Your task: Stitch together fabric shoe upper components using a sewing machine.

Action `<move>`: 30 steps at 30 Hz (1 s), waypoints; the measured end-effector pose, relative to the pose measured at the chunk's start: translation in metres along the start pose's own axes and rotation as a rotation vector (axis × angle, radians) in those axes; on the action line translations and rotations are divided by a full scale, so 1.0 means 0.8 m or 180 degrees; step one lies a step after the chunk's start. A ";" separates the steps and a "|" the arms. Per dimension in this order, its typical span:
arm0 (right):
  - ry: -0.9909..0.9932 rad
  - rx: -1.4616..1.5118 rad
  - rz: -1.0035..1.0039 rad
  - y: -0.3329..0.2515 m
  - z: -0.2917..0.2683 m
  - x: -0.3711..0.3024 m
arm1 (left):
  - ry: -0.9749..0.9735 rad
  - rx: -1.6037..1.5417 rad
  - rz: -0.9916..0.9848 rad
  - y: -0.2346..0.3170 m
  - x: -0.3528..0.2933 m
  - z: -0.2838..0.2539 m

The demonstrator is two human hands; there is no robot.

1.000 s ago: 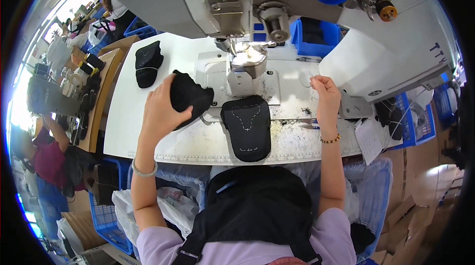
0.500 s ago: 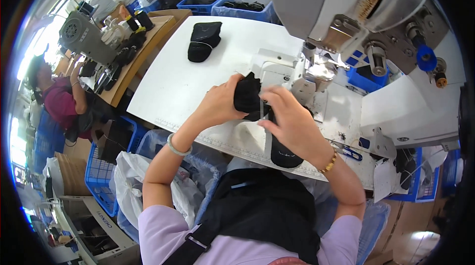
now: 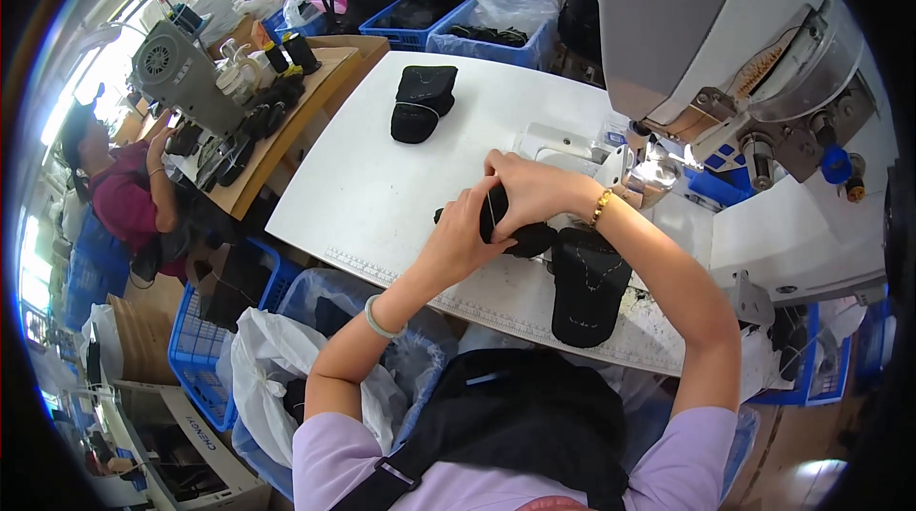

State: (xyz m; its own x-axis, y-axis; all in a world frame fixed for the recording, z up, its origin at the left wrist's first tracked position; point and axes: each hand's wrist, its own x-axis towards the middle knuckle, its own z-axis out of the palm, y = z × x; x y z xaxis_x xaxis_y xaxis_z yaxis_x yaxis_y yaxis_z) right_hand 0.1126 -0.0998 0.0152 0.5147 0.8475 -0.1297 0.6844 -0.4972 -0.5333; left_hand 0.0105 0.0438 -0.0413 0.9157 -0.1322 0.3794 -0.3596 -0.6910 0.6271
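Both hands close round a small bundle of black fabric pieces (image 3: 520,239) above the white sewing table. My left hand (image 3: 460,232) grips its left side. My right hand (image 3: 539,188) reaches across the top, its fingers meeting the left hand's; a thin pale band shows on the black fabric between them. Part of the bundle is hidden by the fingers. Just right of it, a flat black fabric piece (image 3: 590,292) with pale stitch lines lies at the table's near edge. Farther off on the left lies a black fabric bundle (image 3: 422,105) with a pale band round it.
A large sewing machine head (image 3: 687,43) stands at the right of the white table (image 3: 334,196). Blue crates and plastic-lined bins surround the table; a white plastic bag (image 3: 277,368) is at my lower left. At the left, another person (image 3: 124,187) sits by a grey machine (image 3: 186,77).
My right hand has moved from beside the bundle to over its top and closed on it. The bundle has turned in my hands. The whole view has shifted slightly.
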 end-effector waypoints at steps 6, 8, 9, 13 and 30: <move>-0.0319 -0.0378 0.0093 -0.027 -0.003 0.009 | -0.0342 -0.0077 0.0137 -0.020 0.025 -0.017; -0.0024 -0.0359 -0.0074 -0.019 0.007 0.000 | -0.0902 0.0474 -0.0345 -0.022 0.036 -0.018; 0.0295 -0.0321 -0.0231 -0.015 0.012 -0.007 | -0.0648 0.0287 -0.0228 -0.023 0.032 -0.021; 0.0795 0.0134 -0.0378 -0.013 0.015 -0.040 | -0.0287 -0.0891 -0.0243 -0.033 0.019 -0.053; 0.1866 0.0292 -0.0545 -0.090 0.050 -0.101 | 0.0957 -0.3751 -0.2199 -0.124 -0.281 -0.214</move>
State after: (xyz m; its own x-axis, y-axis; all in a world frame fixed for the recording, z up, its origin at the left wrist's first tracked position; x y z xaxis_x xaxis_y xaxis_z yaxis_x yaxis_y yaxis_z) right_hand 0.0012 -0.1253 0.0304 0.6173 0.6579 0.4313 0.7486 -0.3229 -0.5790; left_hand -0.1904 0.2639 -0.0723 0.9483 0.2450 -0.2017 0.0683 0.4632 0.8836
